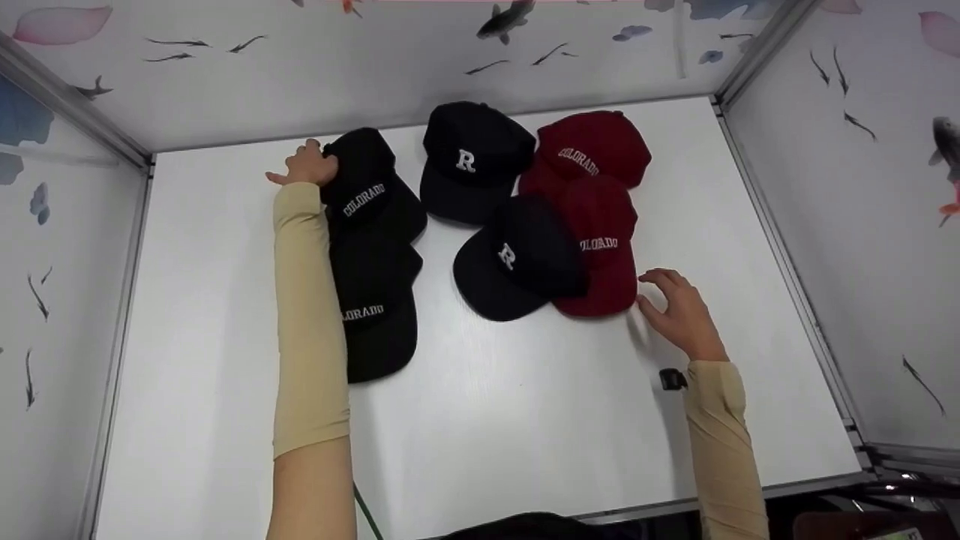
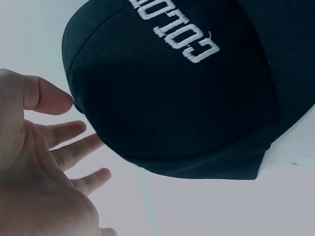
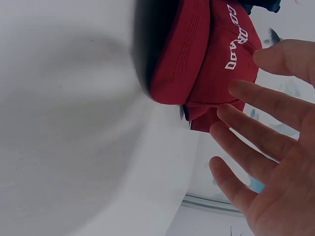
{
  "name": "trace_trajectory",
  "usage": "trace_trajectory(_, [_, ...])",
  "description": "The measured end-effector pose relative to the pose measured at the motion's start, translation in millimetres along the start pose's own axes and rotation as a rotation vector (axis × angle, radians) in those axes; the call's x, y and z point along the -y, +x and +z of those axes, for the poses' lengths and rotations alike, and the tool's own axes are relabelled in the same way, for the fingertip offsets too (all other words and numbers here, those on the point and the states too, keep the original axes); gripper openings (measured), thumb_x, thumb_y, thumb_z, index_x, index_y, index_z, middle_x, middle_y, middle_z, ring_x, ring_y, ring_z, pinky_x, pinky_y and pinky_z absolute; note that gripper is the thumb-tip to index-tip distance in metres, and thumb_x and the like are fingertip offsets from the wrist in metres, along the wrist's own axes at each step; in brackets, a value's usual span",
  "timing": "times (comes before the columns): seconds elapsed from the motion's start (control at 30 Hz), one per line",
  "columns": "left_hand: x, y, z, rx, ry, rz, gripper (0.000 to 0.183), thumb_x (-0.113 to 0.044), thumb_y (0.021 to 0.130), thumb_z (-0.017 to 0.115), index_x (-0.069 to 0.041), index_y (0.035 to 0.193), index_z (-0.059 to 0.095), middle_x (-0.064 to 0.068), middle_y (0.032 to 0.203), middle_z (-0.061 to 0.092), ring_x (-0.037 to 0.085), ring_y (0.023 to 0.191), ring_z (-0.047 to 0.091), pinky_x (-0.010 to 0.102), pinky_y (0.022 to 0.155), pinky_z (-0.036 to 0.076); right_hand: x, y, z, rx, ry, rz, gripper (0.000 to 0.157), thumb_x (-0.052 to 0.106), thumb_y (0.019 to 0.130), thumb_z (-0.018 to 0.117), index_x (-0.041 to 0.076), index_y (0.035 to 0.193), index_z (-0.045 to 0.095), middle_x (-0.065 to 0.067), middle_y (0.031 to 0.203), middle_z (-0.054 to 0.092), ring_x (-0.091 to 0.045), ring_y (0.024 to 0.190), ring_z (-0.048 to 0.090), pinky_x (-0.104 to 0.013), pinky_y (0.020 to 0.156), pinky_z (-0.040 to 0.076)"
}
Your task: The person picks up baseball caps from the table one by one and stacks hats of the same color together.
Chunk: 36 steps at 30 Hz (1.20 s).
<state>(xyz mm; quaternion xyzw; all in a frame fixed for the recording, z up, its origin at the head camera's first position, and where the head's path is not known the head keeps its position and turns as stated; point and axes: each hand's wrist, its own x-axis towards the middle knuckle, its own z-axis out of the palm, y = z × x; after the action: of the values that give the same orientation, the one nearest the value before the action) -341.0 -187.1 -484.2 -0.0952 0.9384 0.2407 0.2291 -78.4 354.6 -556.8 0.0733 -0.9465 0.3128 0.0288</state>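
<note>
My left hand point(image 1: 311, 163) is at the crown edge of the upper black cap point(image 1: 362, 169), which reads COLORADO. In the left wrist view its fingers point(image 2: 76, 151) are spread beside that crown, not wrapped round it; whether they touch it I cannot tell. Below lies a second black COLORADO cap point(image 1: 381, 337), partly covered by the sleeve. My right hand point(image 1: 684, 315) is beside the brim of the lower red COLORADO cap point(image 1: 606, 281), with fingers point(image 3: 258, 101) extended and nothing held. Overlapping that red cap is a dark navy cap point(image 1: 536, 240) with a white R.
Another navy R cap point(image 1: 476, 135) sits at the back middle, and a second red COLORADO cap point(image 1: 596, 146) at the back right. White printed panels point(image 1: 397, 60) enclose the back and sides of the white table point(image 1: 525, 420). A small black object point(image 1: 673, 379) is at the right wrist.
</note>
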Motion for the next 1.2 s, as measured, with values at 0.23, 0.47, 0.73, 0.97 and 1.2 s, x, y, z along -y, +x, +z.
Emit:
trace_trajectory(0.23, [-2.6,-0.1,1.3,-0.020,-0.028,-0.002,0.065,-0.030,0.097,0.028,-0.003,0.154,0.011,0.023,0.157,0.012,0.040,0.143,0.006,0.064,0.106,-0.008,-1,-4,0.4,0.008,0.049,0.006,0.030,0.003,0.090,0.063,-0.007,0.118,0.061,-0.026,0.123,0.055,-0.042,0.119,0.047,-0.056,0.096,0.037])
trace_trajectory(0.47, [-4.1,-0.4,-7.9,-0.027,-0.052,0.021,0.065,-0.035,0.098,0.023,0.001,0.152,0.020,0.028,0.153,0.014,0.040,0.140,0.015,0.058,0.109,0.009,-6,-6,-1.1,0.028,0.041,0.032,0.030,0.005,0.091,0.062,-0.007,0.119,0.060,-0.026,0.125,0.054,-0.041,0.119,0.048,-0.055,0.097,0.037])
trace_trajectory(0.73, [-18.4,-8.7,-29.8,0.001,-0.035,0.163,0.059,-0.027,0.096,0.027,0.010,0.143,0.032,0.030,0.148,0.028,0.039,0.136,0.028,0.051,0.108,0.025,-7,-9,-0.8,0.025,0.048,0.022,0.030,0.004,0.091,0.062,-0.007,0.119,0.060,-0.025,0.124,0.054,-0.041,0.119,0.048,-0.055,0.097,0.037])
trace_trajectory(0.97, [-23.8,-17.5,-47.8,0.028,0.018,0.273,0.052,-0.026,0.098,0.034,0.011,0.134,0.039,0.030,0.136,0.042,0.040,0.124,0.040,0.048,0.104,0.032,-7,-11,0.1,0.040,0.076,0.023,0.031,0.003,0.091,0.062,-0.007,0.120,0.059,-0.025,0.125,0.053,-0.041,0.119,0.048,-0.054,0.098,0.037])
trace_trajectory(1.2, [-27.0,-29.9,-61.7,0.001,0.026,0.316,0.046,-0.028,0.101,0.033,0.008,0.130,0.037,0.029,0.133,0.042,0.039,0.120,0.040,0.048,0.103,0.031,-6,-10,2.1,0.039,0.082,0.011,0.031,0.002,0.091,0.062,-0.007,0.120,0.059,-0.025,0.124,0.055,-0.041,0.117,0.049,-0.055,0.096,0.038])
